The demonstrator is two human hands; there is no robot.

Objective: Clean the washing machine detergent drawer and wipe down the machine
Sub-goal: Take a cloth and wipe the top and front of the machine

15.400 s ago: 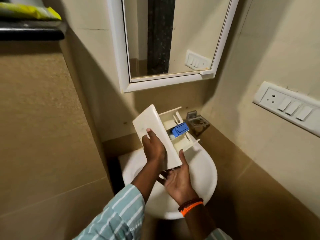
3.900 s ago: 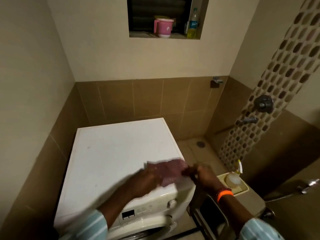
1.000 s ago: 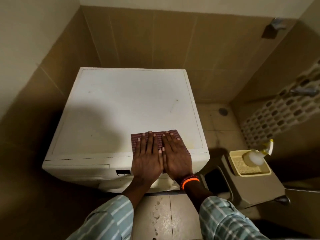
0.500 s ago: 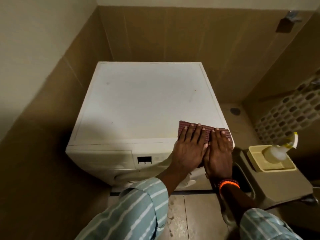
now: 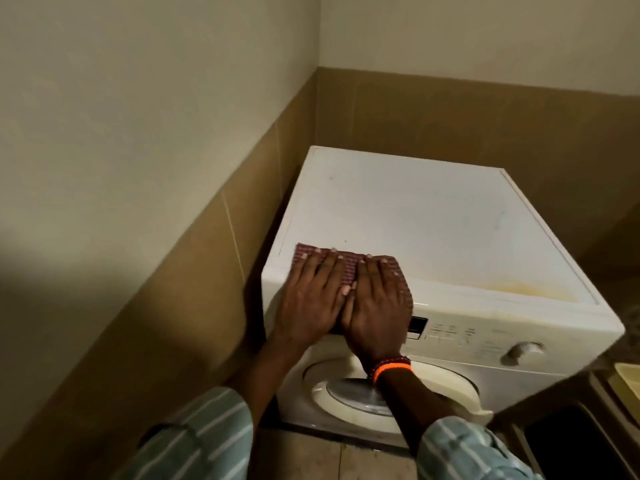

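At the front left corner of the washing machine, left hand and right hand press a red cloth flat, fingers straight and together. The wiping step looks underway; next, probably, a sweep toward the yellowish stain.

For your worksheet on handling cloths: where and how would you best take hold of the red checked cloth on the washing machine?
Probably pinch the cloth's far edge, from above: it lies flat on the washing machine, and the hands, left hand and right hand, cover its near part.
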